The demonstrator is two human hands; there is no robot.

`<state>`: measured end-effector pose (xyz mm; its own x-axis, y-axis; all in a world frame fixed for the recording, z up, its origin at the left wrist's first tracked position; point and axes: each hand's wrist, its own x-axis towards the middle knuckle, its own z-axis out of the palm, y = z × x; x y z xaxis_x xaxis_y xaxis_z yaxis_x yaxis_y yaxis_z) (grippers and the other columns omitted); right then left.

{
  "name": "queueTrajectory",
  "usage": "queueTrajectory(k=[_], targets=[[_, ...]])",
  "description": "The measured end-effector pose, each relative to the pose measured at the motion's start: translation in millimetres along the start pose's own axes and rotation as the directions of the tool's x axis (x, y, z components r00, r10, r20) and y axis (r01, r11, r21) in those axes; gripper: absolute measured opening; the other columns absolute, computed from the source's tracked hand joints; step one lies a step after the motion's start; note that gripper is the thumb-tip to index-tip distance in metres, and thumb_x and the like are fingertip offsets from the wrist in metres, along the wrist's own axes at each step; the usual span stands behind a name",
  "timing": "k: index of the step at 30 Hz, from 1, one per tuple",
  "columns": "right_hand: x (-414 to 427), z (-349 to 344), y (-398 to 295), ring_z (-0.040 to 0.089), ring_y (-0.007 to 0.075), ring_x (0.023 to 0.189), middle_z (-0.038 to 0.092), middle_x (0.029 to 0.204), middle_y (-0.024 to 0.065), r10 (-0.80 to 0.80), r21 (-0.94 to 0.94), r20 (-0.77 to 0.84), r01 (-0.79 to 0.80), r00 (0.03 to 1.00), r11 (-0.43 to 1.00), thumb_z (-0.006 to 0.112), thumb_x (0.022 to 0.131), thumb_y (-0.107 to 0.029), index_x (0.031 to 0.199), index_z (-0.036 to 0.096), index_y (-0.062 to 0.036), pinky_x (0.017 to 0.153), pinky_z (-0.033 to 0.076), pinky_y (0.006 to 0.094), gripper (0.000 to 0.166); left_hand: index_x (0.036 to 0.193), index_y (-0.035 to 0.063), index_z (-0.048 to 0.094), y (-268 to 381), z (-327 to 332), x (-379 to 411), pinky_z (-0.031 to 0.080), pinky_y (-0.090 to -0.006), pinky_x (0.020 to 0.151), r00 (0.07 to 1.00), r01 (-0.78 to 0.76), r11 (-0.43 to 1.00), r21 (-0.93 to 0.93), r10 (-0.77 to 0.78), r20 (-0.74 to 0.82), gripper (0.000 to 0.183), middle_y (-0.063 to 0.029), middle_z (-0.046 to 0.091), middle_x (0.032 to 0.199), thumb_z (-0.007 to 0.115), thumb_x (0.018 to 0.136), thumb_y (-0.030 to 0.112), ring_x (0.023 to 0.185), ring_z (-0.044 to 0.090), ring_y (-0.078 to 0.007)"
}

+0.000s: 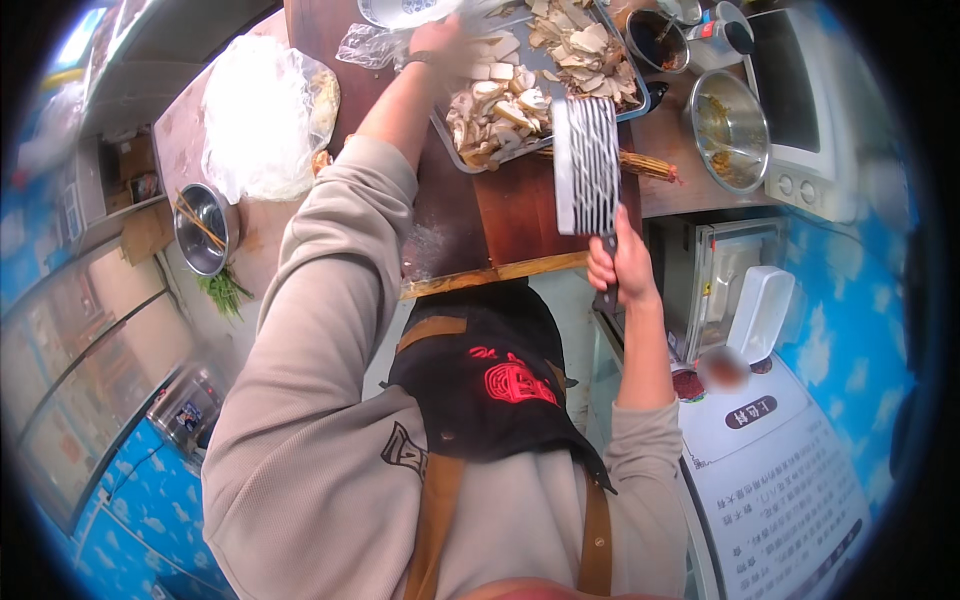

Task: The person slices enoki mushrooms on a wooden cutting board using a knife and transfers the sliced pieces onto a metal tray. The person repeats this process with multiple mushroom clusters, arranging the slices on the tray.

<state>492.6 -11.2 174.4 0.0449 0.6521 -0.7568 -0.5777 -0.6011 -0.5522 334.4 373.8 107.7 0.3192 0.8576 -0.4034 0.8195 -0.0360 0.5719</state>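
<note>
In my right hand [626, 262] is the dark handle of a broad cleaver [586, 165]. The ribbed steel blade points away from me, over the near right corner of a metal tray [517, 154]. Pale sliced pieces [499, 116], which look like mushroom or meat, lie heaped in that tray, and a browner sliced pile [585, 49] fills its far right part. My left hand [436, 39] reaches to the far left of the tray, beside a white plate [405, 9] with a blue pattern. Its fingers are blurred, so any hold is unclear.
Clear plastic film [367, 46] lies by the plate. A plastic-covered bundle [262, 120] and a steel bowl with chopsticks [204, 229] stand left, near green stalks [223, 294]. At right are a bundle of thin sticks [649, 165], a steel mixing bowl [727, 131] and a microwave oven [799, 112].
</note>
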Motion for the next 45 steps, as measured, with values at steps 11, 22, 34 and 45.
queueTrajectory(k=[11, 22, 34, 45], targets=[[-99.1, -54.3, 123.0, 0.038, 0.0126, 0.038, 0.036, 0.049, 0.0003, 0.137, 0.039, -0.206, -0.132, 0.969, 0.991, 0.036, 0.111, -0.064, 0.061, 0.039, -0.0096, 0.039, 0.038, 0.0322, 0.073, 0.156, 0.0383, 0.046, -45.6, 15.4, -15.2, 0.046, -0.0577, 0.112, 0.913, -0.374, 0.724, 0.58, 0.399, 0.091, 0.093, -0.0145, 0.049, 0.153, 0.084, 0.074, 0.016, 0.141, 0.048, -0.0394], [-117.1, -56.5, 155.6, 0.038, 0.0125, 0.038, 0.036, 0.05, 0.0005, 0.071, 0.067, -0.24, -0.057, 0.968, 0.996, 0.04, 0.11, -0.062, 0.061, 0.04, -0.0094, 0.04, 0.038, 0.0322, 0.072, 0.118, 0.0088, 0.071, -28.5, 18.4, 13.4, 0.059, -0.0436, 0.089, 0.948, -0.221, 0.899, 0.378, 0.289, -0.135, 0.031, -0.0168, 0.075, 0.104, 0.067, 0.09, 0.019, 0.1, 0.074, -0.0318], [-113.9, -76.8, 162.1, 0.038, 0.0116, 0.04, 0.038, 0.053, 0.0006, 0.011, 0.026, -0.312, -0.003, 0.95, 1.0, 0.043, 0.11, -0.06, 0.07, 0.04, -0.0095, 0.04, 0.038, 0.031, 0.065, 0.112, 0.012, 0.08, -63.4, 36.8, 16.2, 0.057, -0.0353, 0.091, 0.988, -0.077, 0.997, -0.021, 0.073, -0.135, 0.034, -0.0135, 0.08, 0.101, 0.079, 0.086, 0.034, 0.095, 0.076, -0.0257], [-122.9, -73.5, 190.0, 0.038, 0.0111, 0.041, 0.038, 0.055, -0.0003, 0.066, 0.055, -0.38, -0.049, 0.923, 0.997, 0.047, 0.11, -0.058, 0.074, 0.041, -0.0102, 0.04, 0.037, 0.0308, 0.06, 0.142, 0.0172, 0.063, -28.8, 28.8, 4.3, 0.048, -0.0483, 0.113, 0.997, -0.078, 0.893, 0.443, 0.072, 0.031, 0.065, -0.0219, 0.049, 0.152, 0.08, 0.081, 0.032, 0.134, 0.055, -0.0415]])
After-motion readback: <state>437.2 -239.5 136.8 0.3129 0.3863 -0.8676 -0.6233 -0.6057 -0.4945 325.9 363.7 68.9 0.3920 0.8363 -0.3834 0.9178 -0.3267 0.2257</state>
